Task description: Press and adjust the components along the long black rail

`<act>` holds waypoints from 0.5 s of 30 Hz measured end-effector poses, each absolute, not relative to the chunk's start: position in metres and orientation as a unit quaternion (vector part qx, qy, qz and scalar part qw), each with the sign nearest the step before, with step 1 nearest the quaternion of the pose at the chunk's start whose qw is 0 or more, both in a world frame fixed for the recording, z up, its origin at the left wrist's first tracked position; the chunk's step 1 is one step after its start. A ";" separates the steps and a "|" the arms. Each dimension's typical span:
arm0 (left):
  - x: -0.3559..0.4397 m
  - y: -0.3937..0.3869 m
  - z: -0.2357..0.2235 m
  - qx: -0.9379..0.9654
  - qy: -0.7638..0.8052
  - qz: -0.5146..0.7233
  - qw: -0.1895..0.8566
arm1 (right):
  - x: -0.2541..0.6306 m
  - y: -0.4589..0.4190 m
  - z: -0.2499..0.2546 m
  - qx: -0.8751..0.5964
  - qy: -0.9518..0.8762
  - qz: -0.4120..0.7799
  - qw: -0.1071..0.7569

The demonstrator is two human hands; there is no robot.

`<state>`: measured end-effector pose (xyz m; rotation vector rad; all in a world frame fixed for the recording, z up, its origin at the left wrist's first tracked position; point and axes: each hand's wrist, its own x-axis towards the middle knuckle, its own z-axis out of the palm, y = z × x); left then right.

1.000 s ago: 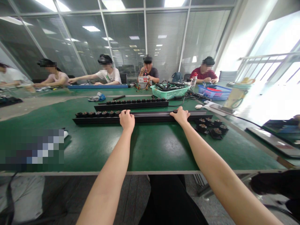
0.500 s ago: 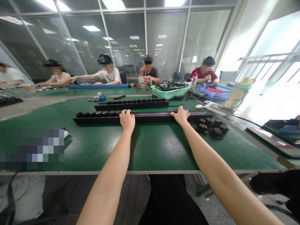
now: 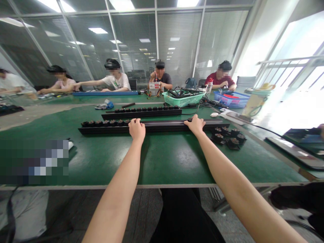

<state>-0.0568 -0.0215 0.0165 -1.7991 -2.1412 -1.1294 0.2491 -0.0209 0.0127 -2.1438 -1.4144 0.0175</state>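
A long black rail [image 3: 162, 127] lies across the green table [image 3: 162, 162] in front of me, with several small black parts set in its left portion. My left hand [image 3: 137, 129] grips the rail near its middle, fingers curled over it. My right hand [image 3: 195, 124] rests on the rail further right, fingers curled over its far edge. A pile of loose black parts [image 3: 229, 137] lies just right of my right hand.
A second black rail [image 3: 141, 112] full of parts lies behind the first. Further back are a green basket [image 3: 182, 99], a blue tray [image 3: 231, 100], cables and several seated people. A phone [image 3: 238, 117] and dark trays sit at the right.
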 end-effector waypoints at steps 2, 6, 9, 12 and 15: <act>-0.057 -0.021 0.016 -0.595 -0.709 -0.373 0.063 | 0.249 -0.022 0.013 -0.799 -0.530 0.006 0.283; -0.058 -0.019 0.015 -0.598 -0.706 -0.374 0.068 | 0.248 -0.024 0.013 -0.798 -0.535 0.005 0.279; -0.058 -0.019 0.014 -0.599 -0.704 -0.376 0.068 | 0.247 -0.025 0.012 -0.798 -0.535 0.004 0.278; -0.057 -0.020 0.015 -0.597 -0.705 -0.378 0.063 | 0.246 -0.025 0.012 -0.800 -0.531 0.002 0.280; -0.057 -0.021 0.016 -0.597 -0.705 -0.379 0.061 | 0.246 -0.024 0.012 -0.800 -0.531 0.005 0.279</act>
